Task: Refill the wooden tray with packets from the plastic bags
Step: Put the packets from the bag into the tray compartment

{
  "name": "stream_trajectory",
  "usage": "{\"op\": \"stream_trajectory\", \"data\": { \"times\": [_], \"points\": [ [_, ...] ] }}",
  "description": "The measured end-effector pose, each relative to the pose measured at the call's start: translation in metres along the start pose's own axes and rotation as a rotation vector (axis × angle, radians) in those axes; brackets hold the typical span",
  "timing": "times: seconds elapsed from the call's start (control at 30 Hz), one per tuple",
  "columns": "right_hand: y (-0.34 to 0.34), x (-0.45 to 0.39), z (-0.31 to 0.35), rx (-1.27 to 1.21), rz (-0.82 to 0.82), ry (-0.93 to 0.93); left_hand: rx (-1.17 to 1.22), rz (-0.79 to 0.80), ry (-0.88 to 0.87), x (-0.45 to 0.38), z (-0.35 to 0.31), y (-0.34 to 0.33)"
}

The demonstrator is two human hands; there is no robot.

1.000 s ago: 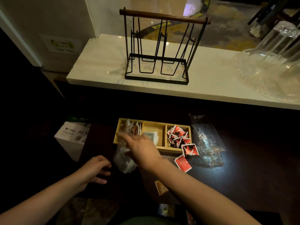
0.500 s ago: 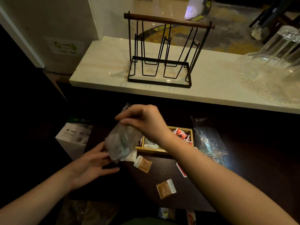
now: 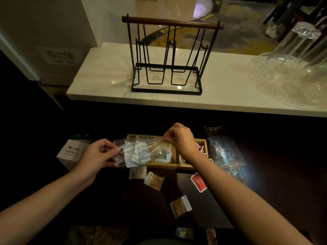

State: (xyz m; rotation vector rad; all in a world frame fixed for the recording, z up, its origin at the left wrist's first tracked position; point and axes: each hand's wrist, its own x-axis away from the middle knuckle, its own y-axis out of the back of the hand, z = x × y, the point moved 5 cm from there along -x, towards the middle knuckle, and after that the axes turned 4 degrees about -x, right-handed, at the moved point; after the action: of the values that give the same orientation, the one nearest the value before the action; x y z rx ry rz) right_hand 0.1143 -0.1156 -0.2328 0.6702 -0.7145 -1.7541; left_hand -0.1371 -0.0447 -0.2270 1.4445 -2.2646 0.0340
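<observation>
Right now: both hands hold one clear bag (image 3: 141, 152) stretched sideways above the near left end of the wooden tray (image 3: 174, 164).
Left hand (image 3: 99, 155): fingers pinched on the bag's left end, low, by the white box (image 3: 71, 151).
Right hand (image 3: 178, 138): thumb and fingers pinched on the bag's other end, held higher, over the tray's middle.
White packets (image 3: 137, 155): bunched inside the bag and sagging toward the near edge of the tray.
Likely slip: the bag hangs partly off the tray, so if its mouth gives way the packets may drop onto the dark table instead of into a slot.
Wrong slot: the right slot already holds red packets (image 3: 200, 149); I can't tell which slot the white ones are meant for, and a loose tip could mix them.
Strays: brown packets (image 3: 154, 180) and a red one (image 3: 198, 182) lie loose on the table near the tray; a forearm sweeping low could push them off.
Second bag (image 3: 223, 151): crumpled just right of the tray, apart from both hands.
</observation>
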Motion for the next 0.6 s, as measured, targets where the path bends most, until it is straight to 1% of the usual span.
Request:
{"op": "stream_trajectory", "data": {
  "times": [0.2, 0.3, 0.47, 0.6],
  "points": [
    [-0.014, 0.003, -0.024, -0.035, 0.055, -0.071, -0.125, 0.000, -0.067, -0.012, -0.012, -0.011],
    [-0.015, 0.008, -0.029, -0.069, 0.056, -0.095, -0.151, 0.032, -0.094, -0.014, -0.020, -0.018],
    [-0.008, 0.009, -0.032, -0.114, 0.007, -0.107, -0.182, 0.053, -0.136, -0.012, -0.038, -0.021],
    [-0.002, 0.008, -0.028, -0.135, -0.035, -0.115, -0.247, 0.040, -0.219, -0.003, -0.059, -0.024]
  ]
}}
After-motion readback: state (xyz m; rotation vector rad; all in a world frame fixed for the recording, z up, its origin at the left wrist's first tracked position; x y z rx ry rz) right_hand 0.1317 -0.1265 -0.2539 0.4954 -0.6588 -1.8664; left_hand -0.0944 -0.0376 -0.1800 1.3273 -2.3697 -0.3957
